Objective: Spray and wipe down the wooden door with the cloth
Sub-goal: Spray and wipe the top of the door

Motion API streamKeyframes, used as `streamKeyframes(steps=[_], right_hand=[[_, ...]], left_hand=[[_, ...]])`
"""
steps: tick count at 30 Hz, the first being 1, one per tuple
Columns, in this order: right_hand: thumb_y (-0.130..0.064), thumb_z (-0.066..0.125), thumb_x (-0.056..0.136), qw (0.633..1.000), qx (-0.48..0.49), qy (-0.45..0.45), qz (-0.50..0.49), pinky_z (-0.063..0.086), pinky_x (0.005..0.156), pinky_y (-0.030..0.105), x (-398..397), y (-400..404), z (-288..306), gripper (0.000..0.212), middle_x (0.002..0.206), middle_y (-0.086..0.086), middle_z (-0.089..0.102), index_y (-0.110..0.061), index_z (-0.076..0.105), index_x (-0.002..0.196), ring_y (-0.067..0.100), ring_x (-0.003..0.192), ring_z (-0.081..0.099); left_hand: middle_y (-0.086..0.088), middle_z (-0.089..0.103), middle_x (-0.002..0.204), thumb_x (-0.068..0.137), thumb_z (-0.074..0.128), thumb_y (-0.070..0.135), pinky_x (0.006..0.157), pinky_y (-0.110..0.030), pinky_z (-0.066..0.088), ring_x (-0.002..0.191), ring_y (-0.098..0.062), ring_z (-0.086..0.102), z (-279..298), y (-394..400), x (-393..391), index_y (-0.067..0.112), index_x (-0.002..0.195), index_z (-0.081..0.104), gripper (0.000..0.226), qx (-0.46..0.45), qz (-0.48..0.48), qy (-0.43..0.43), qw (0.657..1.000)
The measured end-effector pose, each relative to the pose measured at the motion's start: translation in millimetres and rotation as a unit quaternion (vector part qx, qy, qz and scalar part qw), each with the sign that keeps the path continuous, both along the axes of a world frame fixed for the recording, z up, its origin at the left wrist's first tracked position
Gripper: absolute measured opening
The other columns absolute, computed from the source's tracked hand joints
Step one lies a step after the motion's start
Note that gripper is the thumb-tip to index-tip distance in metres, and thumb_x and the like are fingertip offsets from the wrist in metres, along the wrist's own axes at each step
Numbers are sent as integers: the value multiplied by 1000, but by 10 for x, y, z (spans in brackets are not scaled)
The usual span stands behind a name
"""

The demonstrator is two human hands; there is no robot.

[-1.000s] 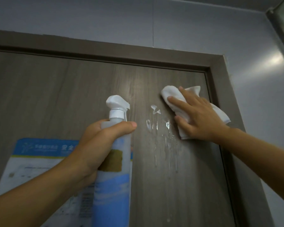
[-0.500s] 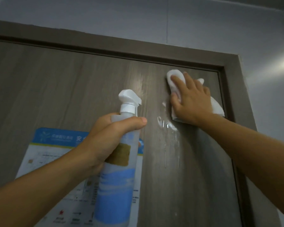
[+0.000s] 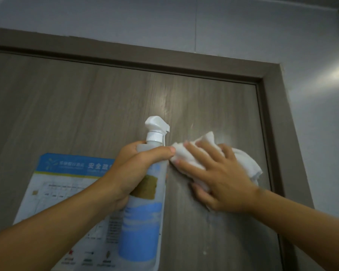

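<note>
The grey-brown wooden door (image 3: pixel 86 104) fills the view. My left hand (image 3: pixel 137 169) grips a translucent spray bottle (image 3: pixel 143 222) with a white trigger head, held upright in front of the door. My right hand (image 3: pixel 223 177) presses a crumpled white cloth (image 3: pixel 186 155) flat against the door with spread fingers, just right of the bottle's neck. The cloth's left edge nearly touches my left thumb. A faint wet smear shows on the wood above and below the cloth.
A blue and white printed poster (image 3: pixel 63 184) is stuck on the door, partly behind the bottle and my left arm. The brown door frame (image 3: pixel 272 114) runs along the top and right. Beyond it is a pale wall (image 3: pixel 311 55).
My right hand slid the cloth down and to the left over the sprayed patch, and the drops there are now smeared away. My left hand still holds the bottle in much the same place.
</note>
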State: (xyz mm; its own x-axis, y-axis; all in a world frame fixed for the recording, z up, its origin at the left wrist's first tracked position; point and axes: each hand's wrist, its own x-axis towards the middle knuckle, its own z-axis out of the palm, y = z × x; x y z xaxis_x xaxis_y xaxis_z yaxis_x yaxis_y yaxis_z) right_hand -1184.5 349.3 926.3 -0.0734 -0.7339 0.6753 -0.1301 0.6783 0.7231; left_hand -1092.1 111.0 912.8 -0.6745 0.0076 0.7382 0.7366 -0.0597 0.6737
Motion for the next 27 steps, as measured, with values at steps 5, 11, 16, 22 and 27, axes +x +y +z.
streamKeyframes(steps=[5, 11, 16, 22, 27], right_hand=[[-60, 38, 101, 1000, -1, -20, -15, 36, 111, 56, -19, 320, 262, 68, 171, 6, 27, -40, 27, 165, 32, 150, 34], [-58, 36, 97, 955, -294, 5, 26, 30, 116, 63, -87, 56, 965, 62, 168, 6, 25, -42, 25, 156, 37, 148, 32], [-52, 36, 100, 904, -425, 21, 46, 24, 116, 66, -102, -507, 1170, 58, 165, 12, 27, -33, 30, 154, 44, 145, 34], [-54, 42, 96, 987, -154, 12, 40, 34, 111, 60, 16, -393, 561, 68, 168, 9, 31, -36, 32, 161, 37, 147, 35], [-56, 50, 94, 1000, 10, -6, 13, 38, 108, 57, 1, 84, 25, 72, 166, 11, 36, -33, 37, 162, 37, 148, 37]], left_hand=[[-20, 71, 81, 81, 80, 30, 60, -34, 58, 68, -25, 69, 76, -69, 37, 0, 97, 69, 36, -25, 30, 12, 999], [-35, 65, 105, 69, 82, 39, 63, -37, 59, 72, -27, 69, 79, -233, 86, -7, 115, 60, 68, -42, 57, 16, 997], [-26, 70, 85, 72, 88, 37, 59, -35, 59, 68, -26, 70, 84, -294, 9, -8, 111, 63, 65, -23, 61, 0, 998], [-18, 69, 80, 65, 82, 42, 64, -37, 58, 67, -26, 70, 135, -171, -84, 6, 96, 70, 49, -4, 44, 5, 999], [-23, 73, 85, 68, 85, 40, 70, -43, 57, 71, -30, 70, 126, -62, -140, 2, 97, 72, 49, -19, 44, 19, 999]])
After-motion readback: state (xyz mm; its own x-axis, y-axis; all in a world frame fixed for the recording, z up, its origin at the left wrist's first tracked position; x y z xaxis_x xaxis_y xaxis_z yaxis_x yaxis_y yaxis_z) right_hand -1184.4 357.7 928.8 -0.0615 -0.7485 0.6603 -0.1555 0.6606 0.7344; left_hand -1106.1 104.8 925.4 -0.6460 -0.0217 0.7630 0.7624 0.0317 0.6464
